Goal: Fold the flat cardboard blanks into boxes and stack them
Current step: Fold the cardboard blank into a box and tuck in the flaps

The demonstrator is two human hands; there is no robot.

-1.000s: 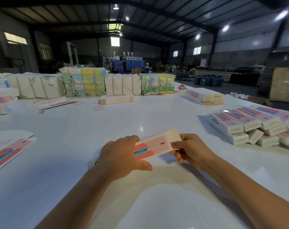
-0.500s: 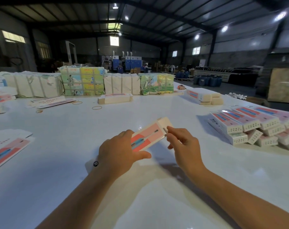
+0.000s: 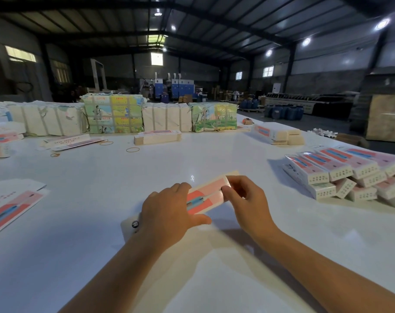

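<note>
Fingertips of the right hand (image 3: 248, 199) have moved onto the box (image 3: 206, 195)'s far end and now pinch its flap; the left hand (image 3: 167, 211) grips the middle, holding it just above the table (image 3: 192, 279). Closing that end probably comes next, then the stack (image 3: 341, 175).

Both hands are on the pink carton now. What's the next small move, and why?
Probably tuck the far end flap in. The right hand pinches the far end of the pink carton, where a plain flap sticks out, while the left hand grips its middle. Folded boxes wait stacked to the right.
</note>
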